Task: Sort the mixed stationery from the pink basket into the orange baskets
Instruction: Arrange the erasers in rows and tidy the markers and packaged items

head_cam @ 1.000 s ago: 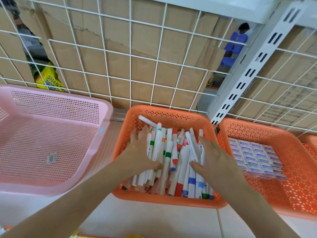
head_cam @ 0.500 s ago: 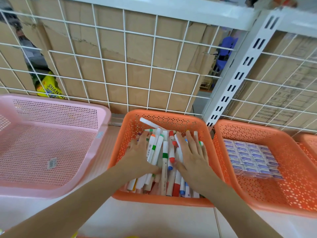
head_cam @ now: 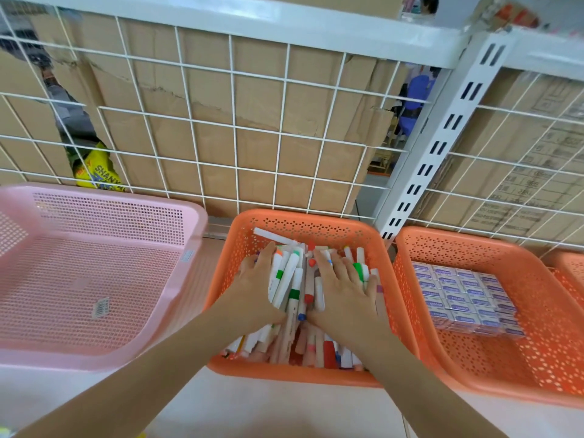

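The pink basket (head_cam: 94, 216) stands at the left with only a small label on its mesh floor. Beside it, the middle orange basket (head_cam: 303, 224) is full of white markers (head_cam: 292, 279) with coloured caps. My left hand (head_cam: 252, 290) lies flat on the left side of the marker pile, fingers straight. My right hand (head_cam: 343, 290) presses flat on the right side of the pile, fingers spread. A second orange basket (head_cam: 474, 245) at the right holds rows of small purple-and-white boxes (head_cam: 464, 295).
A white wire grid (head_cam: 278, 143) backed by cardboard closes off the rear of the shelf. A slotted white upright (head_cam: 442, 134) rises between the two orange baskets. A third orange basket (head_cam: 568, 267) shows at the far right edge.
My hands have drawn closer together on the marker pile, the right one sliding left and further in. The view has tilted slightly.
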`<state>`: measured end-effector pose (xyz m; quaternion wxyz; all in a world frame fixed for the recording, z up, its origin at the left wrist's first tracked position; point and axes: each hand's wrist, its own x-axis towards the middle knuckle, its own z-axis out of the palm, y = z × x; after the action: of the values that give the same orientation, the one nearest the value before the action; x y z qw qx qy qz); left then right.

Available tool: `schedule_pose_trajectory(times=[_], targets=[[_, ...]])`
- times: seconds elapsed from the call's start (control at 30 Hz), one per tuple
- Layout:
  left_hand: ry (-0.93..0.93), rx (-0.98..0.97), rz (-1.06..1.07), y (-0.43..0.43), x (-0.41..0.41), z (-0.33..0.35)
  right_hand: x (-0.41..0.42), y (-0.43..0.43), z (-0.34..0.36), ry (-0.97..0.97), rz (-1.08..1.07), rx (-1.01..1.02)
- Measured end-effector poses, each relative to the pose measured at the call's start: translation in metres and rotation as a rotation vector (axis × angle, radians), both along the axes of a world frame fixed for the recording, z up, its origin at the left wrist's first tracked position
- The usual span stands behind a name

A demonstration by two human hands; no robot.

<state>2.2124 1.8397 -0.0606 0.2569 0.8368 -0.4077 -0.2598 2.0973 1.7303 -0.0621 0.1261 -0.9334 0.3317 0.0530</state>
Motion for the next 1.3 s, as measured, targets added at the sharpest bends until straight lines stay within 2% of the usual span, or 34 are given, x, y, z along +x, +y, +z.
schedule_pose_trajectory(times=[0.17,0.3,0.43,0.57,0.8,0.97,1.17,1.3], targets=[[-0.065,0.064,-0.045,0.004,0.0,0.005,0.001,-0.003,0.0,-0.027,0.06,0.082],[-0.159,0.012,-0.012,-0.007,-0.005,0.006,-0.005,-0.01,-0.001,-0.105,0.064,0.179],[-0.312,0.115,-0.024,-0.018,-0.015,-0.004,-0.01,-0.015,-0.001,-0.088,0.073,0.151],[-0.345,0.114,-0.014,-0.022,-0.014,-0.004,-0.011,-0.015,0.002,-0.063,0.052,0.123],[-0.152,0.063,0.071,-0.013,-0.001,0.0,-0.018,-0.016,-0.004,-0.099,0.094,0.086],[0.015,0.077,0.079,-0.01,0.008,-0.001,-0.022,-0.015,0.0,-0.105,0.106,0.183],[0.273,0.054,0.127,-0.009,0.016,-0.011,-0.029,-0.012,0.005,-0.161,0.029,0.088],[0.349,0.011,0.162,-0.01,0.017,-0.016,-0.032,-0.017,0.011,-0.212,-0.044,0.166]])
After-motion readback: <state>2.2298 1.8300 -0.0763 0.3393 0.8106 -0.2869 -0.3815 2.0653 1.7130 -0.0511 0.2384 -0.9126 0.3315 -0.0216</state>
